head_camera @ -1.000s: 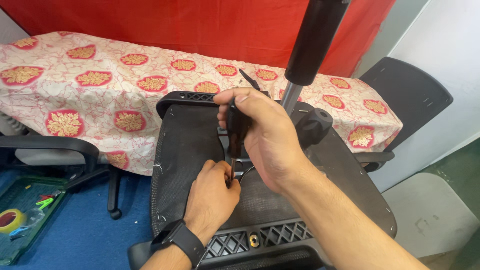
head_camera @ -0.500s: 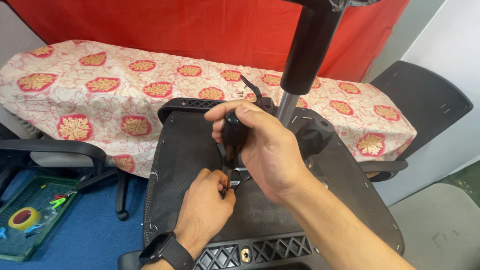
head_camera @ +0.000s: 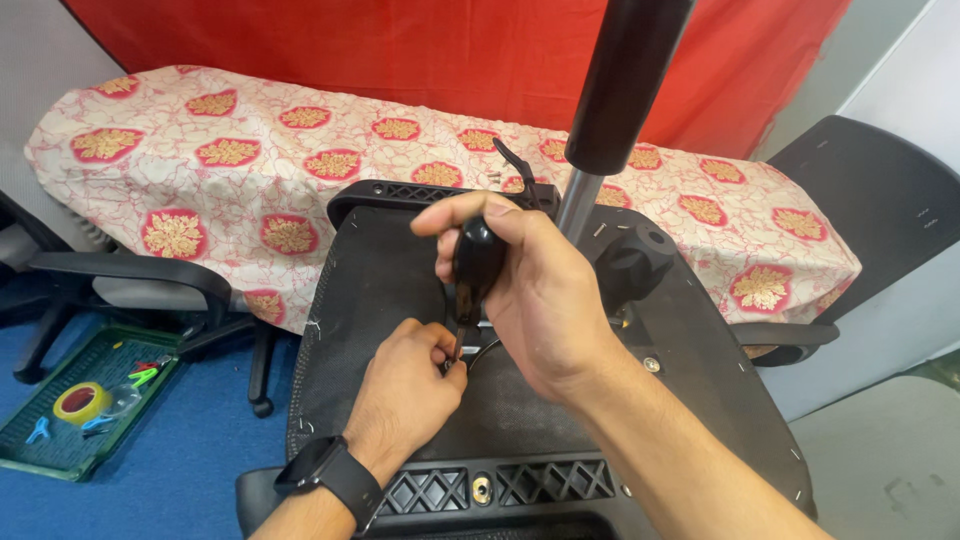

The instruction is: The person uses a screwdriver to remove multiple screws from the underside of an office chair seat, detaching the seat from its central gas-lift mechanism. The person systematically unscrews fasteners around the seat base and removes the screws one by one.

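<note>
Black screwdriver [head_camera: 474, 262]: gripped by right hand [head_camera: 535, 290], upright over upturned seat [head_camera: 400, 300]; left hand [head_camera: 405, 390] pinches its tip.

Blue floor [head_camera: 180, 470] carries everything here. Upturned black chair seat [head_camera: 400, 300] stands at centre as landmark. Behind seat: long table under white cloth with red-gold medallions [head_camera: 250, 170], few small screws [head_camera: 490, 176] on cloth just beyond seat's far edge. Left of seat: green tray [head_camera: 60, 455] on floor, holding yellow tape roll [head_camera: 82, 402] and small clips. Between tray and seat: black office chair [head_camera: 150, 285].
</note>
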